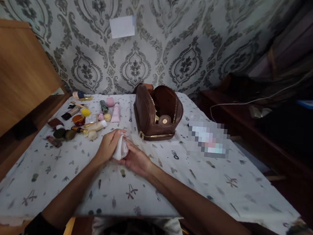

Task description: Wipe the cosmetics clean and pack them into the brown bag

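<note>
From here I see the left hand and right hand cupped around a white wad over the desk, the open brown bag at their one o'clock, cosmetics at ten.

Dim, uneven light; right side dark; edges stretched, blurry.

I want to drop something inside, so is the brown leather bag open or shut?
Open: the brown leather bag has its gold zipper edges spread apart, exposing the interior.
</note>
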The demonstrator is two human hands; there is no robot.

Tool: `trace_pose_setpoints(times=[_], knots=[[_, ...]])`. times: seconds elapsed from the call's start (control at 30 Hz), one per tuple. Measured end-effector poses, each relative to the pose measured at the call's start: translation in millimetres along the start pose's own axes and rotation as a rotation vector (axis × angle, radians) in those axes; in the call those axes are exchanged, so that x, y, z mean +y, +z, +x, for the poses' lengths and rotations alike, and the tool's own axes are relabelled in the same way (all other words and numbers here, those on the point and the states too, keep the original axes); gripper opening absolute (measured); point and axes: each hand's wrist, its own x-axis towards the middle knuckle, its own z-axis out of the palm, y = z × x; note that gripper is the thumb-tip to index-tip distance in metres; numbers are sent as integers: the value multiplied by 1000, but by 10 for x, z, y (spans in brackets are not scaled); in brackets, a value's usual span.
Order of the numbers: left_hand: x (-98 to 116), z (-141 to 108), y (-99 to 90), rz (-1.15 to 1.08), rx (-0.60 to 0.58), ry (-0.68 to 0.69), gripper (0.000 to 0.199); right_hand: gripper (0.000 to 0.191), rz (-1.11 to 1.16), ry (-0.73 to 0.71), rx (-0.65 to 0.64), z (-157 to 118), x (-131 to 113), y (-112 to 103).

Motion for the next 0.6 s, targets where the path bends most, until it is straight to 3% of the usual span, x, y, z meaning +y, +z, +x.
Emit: trace_pose_setpoints(times=[0.1,0.2,0.4,0.5,0.6], knots=[[-52,-32,6,-264,57,-79,41,26,4,1,-19,-8,-15,-2],[-66,-74,22,-337,93,-103,39,25,48,8,-24,25,-17,-35],[-118,-129,36,-3,16,71,42,27,116,-6,43,93,-55,-55],[-165,-157,57,143,-50,210,66,29,126,-52,74,84,-97,-31],[-209,-169,84,283,-76,257,88,29,133,-57,130,66,-120,-18]])
